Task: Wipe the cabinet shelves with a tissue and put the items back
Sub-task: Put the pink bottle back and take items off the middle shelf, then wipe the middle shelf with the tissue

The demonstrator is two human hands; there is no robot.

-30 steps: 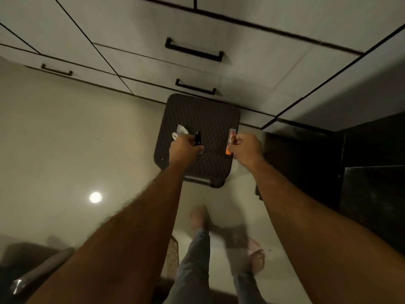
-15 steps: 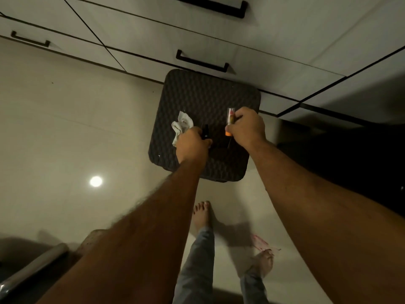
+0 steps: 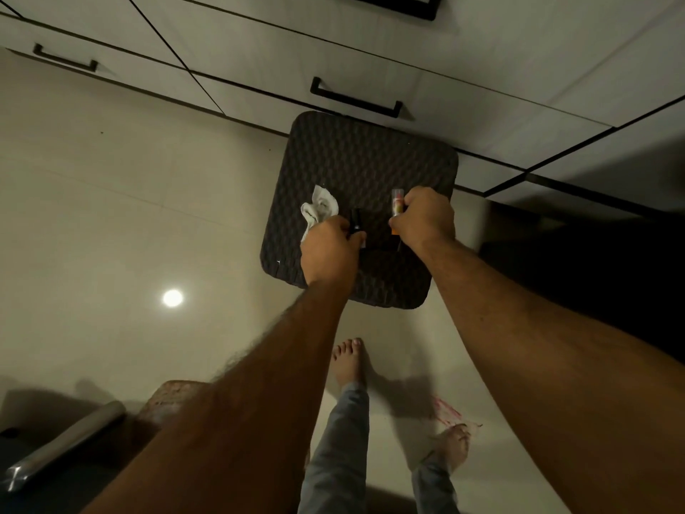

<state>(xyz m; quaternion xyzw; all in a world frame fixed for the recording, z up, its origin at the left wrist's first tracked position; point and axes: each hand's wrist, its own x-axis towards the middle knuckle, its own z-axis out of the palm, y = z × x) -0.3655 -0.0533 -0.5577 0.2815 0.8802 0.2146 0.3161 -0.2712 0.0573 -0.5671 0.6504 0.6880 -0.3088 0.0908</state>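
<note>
A dark woven stool point(image 3: 365, 161) stands on the floor against the cabinet drawers point(image 3: 259, 61). My left hand point(image 3: 330, 250) hovers over its near left part and grips a small black bottle point(image 3: 356, 220); a crumpled white tissue point(image 3: 318, 209) sticks out beyond its knuckles. My right hand point(image 3: 426, 220) is over the stool's near right part, holding a slim tube point(image 3: 396, 205) with a clear cap and an orange end. Whether the tissue is held or lies on the stool is not visible.
Pale drawers with black handles point(image 3: 356, 100) run along the top. A glossy tiled floor point(image 3: 129, 217) reflects a ceiling light. My bare feet point(image 3: 348, 361) stand below the stool. A silvery roll point(image 3: 63, 443) and a woven object lie at bottom left. A dark opening is on the right.
The view has tipped down and closer, so the stool fills more of the frame. Both hands have lowered towards the stool, keeping hold of the bottle and the tube.
</note>
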